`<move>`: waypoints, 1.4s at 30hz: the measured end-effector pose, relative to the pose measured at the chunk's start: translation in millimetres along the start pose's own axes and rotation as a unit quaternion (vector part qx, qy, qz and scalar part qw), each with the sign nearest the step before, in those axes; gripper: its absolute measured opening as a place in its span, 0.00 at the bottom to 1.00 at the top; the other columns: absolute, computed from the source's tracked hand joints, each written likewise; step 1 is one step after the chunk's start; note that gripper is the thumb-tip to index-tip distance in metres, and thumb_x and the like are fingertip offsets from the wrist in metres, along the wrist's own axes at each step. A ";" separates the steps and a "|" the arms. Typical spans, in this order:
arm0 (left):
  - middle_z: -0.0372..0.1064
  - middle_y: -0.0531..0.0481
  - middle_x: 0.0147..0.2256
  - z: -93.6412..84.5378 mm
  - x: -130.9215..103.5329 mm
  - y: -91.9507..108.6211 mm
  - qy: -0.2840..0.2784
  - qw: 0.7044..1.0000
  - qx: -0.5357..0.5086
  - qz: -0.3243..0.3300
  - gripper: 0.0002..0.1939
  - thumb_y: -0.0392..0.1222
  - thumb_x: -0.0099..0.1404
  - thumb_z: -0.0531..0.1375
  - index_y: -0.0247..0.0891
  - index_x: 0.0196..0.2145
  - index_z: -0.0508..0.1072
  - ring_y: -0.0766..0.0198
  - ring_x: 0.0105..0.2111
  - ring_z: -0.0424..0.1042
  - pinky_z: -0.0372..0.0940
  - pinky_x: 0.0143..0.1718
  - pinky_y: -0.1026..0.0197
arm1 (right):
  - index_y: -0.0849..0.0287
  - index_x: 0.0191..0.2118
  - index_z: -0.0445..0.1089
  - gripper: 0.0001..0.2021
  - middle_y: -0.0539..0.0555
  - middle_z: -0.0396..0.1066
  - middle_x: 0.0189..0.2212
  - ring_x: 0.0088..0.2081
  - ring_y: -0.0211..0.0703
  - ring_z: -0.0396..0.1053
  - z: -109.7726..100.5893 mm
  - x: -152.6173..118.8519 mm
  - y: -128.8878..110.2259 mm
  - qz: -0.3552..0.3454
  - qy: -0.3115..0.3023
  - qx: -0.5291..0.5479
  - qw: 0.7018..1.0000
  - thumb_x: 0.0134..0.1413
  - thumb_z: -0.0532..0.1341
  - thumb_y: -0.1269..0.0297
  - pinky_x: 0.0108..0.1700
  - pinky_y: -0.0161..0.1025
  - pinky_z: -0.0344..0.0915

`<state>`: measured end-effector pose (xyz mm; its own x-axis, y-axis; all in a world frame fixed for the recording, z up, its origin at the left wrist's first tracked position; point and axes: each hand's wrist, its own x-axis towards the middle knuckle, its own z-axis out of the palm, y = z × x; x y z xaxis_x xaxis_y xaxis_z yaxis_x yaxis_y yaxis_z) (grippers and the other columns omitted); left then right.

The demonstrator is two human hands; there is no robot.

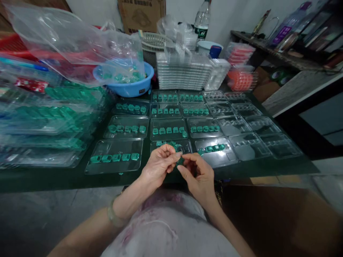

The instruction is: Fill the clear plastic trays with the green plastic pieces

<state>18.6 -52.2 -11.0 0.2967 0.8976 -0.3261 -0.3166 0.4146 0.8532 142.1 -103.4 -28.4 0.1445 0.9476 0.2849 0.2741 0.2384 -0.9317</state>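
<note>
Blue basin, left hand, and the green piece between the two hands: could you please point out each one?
Blue basin [129, 90]: head view, on its front wall.
Left hand [159, 165]: head view, middle of the hand.
Green piece [180, 161]: head view, its visible middle.

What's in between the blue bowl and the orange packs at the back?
Stacks of clear plastic trays stand between the blue bowl and the orange packs, as the head view shows.

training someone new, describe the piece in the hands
On the dark table, find the rows of clear trays. By the near edge, left hand and right hand meet; the green piece is held between their fingers, unlike those lying in trays.
</note>
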 end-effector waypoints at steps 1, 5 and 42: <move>0.55 0.59 0.17 1.8 0.2 -1.4 0.009 1.000 0.000 0.004 0.12 0.39 0.50 0.66 0.35 0.23 0.64 0.77 0.14 0.52 0.45 0.13 0.71 | 0.56 0.38 0.67 0.09 0.48 0.63 0.27 0.26 0.33 0.60 0.0 -0.8 0.3 -0.021 0.003 -0.019 1.000 0.48 0.61 0.68 0.26 0.32 0.58; 0.59 0.58 0.19 4.3 1.2 -3.9 0.004 1.000 -0.004 -0.007 0.09 0.40 0.52 0.64 0.34 0.26 0.68 0.77 0.15 0.55 0.48 0.14 0.71 | 0.58 0.36 0.68 0.06 0.49 0.66 0.28 0.28 0.34 0.63 -3.6 -1.4 2.1 -0.048 0.006 -0.059 0.997 0.49 0.60 0.69 0.30 0.32 0.60; 0.71 0.47 0.30 -26.0 2.2 14.4 -0.013 0.979 0.183 0.094 0.10 0.41 0.56 0.62 0.36 0.36 0.72 0.69 0.23 0.63 0.55 0.19 0.68 | 0.59 0.31 0.74 0.15 0.54 0.72 0.23 0.24 0.42 0.66 -150.6 57.6 92.0 0.095 0.130 -0.422 0.892 0.48 0.57 0.53 0.29 0.37 0.58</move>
<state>-8.7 -40.4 -10.0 0.2875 0.9471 -0.1426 -0.0263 0.1566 0.9873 318.8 -58.9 -63.8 0.4504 0.8464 0.2840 0.8232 -0.2705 -0.4991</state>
